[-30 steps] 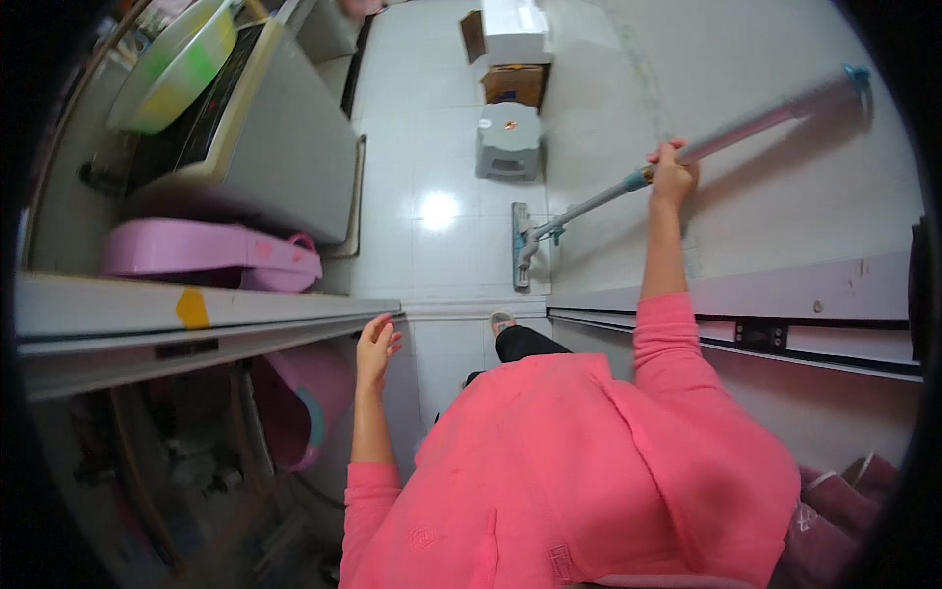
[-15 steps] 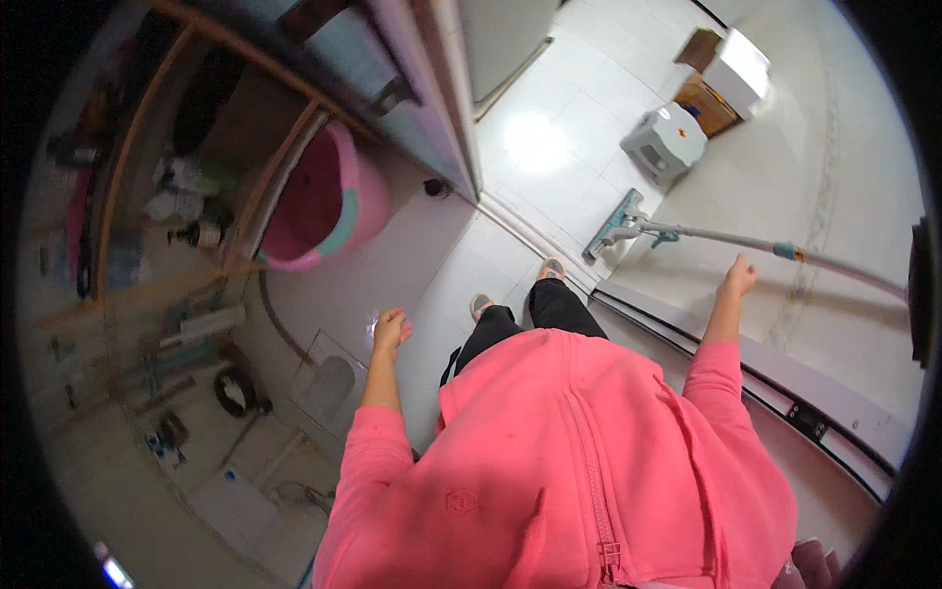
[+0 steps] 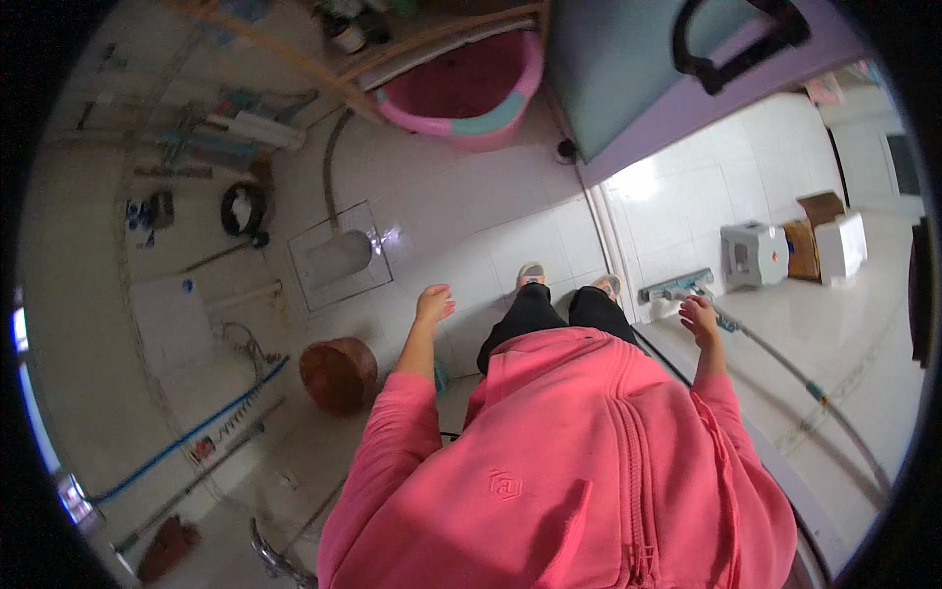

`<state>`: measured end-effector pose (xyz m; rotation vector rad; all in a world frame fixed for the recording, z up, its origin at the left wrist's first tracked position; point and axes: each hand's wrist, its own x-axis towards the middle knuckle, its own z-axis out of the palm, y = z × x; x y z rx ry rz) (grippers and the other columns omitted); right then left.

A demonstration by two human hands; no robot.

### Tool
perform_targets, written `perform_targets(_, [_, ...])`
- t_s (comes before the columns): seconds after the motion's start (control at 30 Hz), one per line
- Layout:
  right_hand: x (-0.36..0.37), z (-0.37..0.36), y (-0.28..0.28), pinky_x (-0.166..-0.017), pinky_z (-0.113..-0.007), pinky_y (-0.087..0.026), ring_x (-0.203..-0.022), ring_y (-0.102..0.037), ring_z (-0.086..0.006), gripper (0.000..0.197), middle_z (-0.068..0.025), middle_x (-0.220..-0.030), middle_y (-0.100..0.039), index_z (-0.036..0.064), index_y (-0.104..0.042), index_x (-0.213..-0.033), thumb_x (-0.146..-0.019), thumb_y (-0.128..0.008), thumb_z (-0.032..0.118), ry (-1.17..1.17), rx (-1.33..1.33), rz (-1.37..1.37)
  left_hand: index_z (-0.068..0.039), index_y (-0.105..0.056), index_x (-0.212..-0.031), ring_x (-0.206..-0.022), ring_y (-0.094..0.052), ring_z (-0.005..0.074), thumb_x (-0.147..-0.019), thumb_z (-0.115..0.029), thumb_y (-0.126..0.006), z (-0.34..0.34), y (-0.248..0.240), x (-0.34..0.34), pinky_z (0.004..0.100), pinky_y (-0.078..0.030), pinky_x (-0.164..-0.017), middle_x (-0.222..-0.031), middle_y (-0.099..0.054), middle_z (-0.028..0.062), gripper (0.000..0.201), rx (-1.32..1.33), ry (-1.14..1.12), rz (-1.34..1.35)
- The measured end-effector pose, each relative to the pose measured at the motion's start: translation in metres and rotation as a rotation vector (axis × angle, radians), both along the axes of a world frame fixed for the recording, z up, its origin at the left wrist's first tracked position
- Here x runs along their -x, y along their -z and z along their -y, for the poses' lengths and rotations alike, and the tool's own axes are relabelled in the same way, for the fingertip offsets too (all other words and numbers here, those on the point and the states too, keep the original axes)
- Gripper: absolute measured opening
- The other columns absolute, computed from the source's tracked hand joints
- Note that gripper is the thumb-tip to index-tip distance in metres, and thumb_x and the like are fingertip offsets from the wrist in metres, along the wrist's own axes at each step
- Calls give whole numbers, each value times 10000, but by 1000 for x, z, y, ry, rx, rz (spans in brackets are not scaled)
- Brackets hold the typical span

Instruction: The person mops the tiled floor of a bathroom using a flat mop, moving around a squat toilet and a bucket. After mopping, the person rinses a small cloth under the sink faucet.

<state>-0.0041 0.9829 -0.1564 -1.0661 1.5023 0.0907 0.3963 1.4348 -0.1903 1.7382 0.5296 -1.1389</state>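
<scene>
My left hand [image 3: 435, 302] hangs above the tiled floor with its fingers loosely apart and nothing in it. On the other side, my right hand [image 3: 700, 319] has its fingers spread and also appears to hold nothing. In the picture it overlaps a flat-headed mop [image 3: 677, 285] with a long grey and teal pole, which stands beyond the door sill against the wall. Contact between that hand and the mop does not show. My feet in slippers are just inside the sill.
A pink tub [image 3: 476, 128] with a teal rim stands by a wooden shelf. A brown bucket [image 3: 339, 375] is at my left, near a drain pipe [image 3: 341, 257]. The purple-framed door [image 3: 638, 88] is ajar. Past the sill [image 3: 601, 231] are a grey stool [image 3: 754, 253] and boxes [image 3: 842, 247].
My view has turned left, bringing the brown bucket and more of the bathroom into sight. My right hand has lowered and drawn in, and its fingers have opened out.
</scene>
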Motion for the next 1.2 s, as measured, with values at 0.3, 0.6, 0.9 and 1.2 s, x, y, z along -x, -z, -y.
perform_targets(0.3, [-16, 25, -38, -733, -334, -470, -902, -576, -169, 355, -51, -1005, -582, 106, -477, -1182, -867, -518, 264, -45, 126, 51, -77, -539, -1111, -767, -611, 209, -812, -100, -524, -40, 20, 20, 323, -529, -629, -980, -575, 76, 300, -79, -53, -11])
perform_targets(0.6, [244, 84, -21, -497, -374, -465, -569, -453, -241, 467, -100, -930, -430, 112, -456, -1010, -708, -665, 401, 1037, 193, -204, -76, -523, -1134, -804, -598, 205, -841, -157, -541, -4, 1, 11, 310, -522, -694, -977, -582, 85, 304, 18, -48, 10])
perform_targets(0.9, [230, 106, -56, -805, -378, -387, -1043, -449, -206, 610, -40, -1207, -461, 145, -437, -1195, -686, -709, 340, 1400, 568, -142, -73, -500, -1159, -839, -590, 205, -859, -145, -512, 35, -22, 40, 303, -515, -682, -1075, -550, 103, 309, -33, 103, -16])
perform_targets(1.2, [234, 128, -61, -825, -298, -424, -850, -584, -150, 246, -34, -825, -589, 76, -535, -925, -748, -675, 171, 1139, 679, 293, -59, -503, -1160, -838, -594, 195, -856, -149, -510, 64, -47, 54, 288, -515, -680, -1052, -560, 96, 317, 17, 143, 82])
